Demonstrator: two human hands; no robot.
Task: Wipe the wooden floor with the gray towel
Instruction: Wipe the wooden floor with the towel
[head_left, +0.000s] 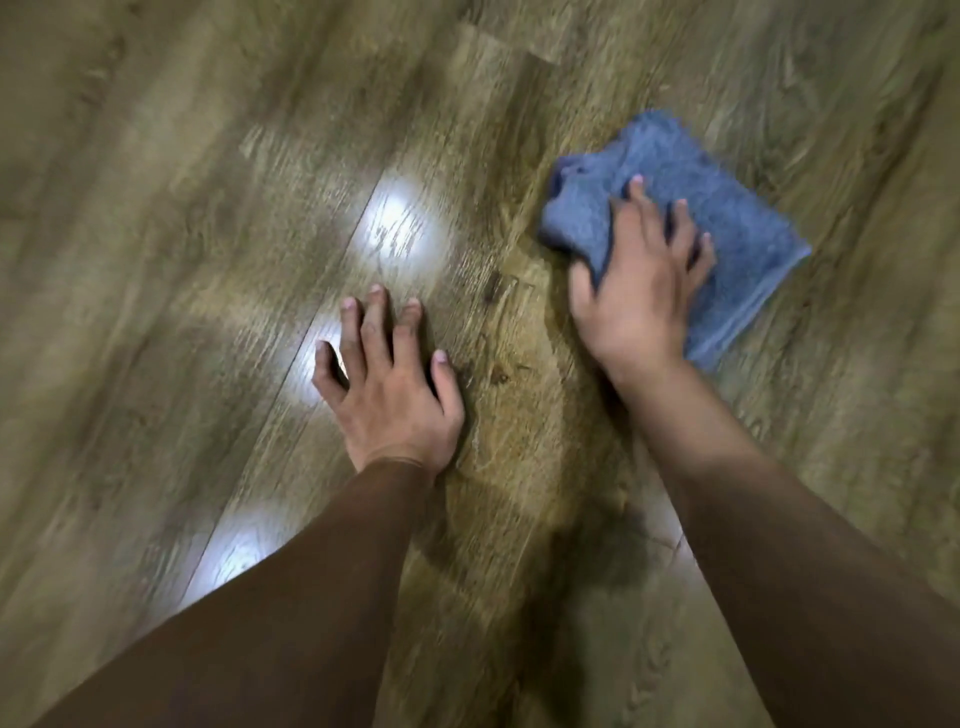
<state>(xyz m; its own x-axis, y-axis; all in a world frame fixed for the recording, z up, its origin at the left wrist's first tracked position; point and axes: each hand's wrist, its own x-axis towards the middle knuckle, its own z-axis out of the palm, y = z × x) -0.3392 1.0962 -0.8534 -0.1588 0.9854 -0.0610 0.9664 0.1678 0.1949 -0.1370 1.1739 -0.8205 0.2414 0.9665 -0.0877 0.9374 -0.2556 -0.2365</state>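
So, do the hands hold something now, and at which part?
The right hand presses the gray towel on the wooden floor, its thumb pinching the near-left edge. The left hand rests flat on the floor, holding nothing.

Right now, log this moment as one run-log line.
right hand: presses gray towel onto wooden floor | left hand: flat on floor, fingers spread | image: blurred

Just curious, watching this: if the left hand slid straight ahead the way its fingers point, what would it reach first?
Probably nothing but bare floor. The left hand lies flat on the wooden floor, fingers pointing up the frame across a bright patch of reflected light. The gray towel under the right hand lies well off to the side.
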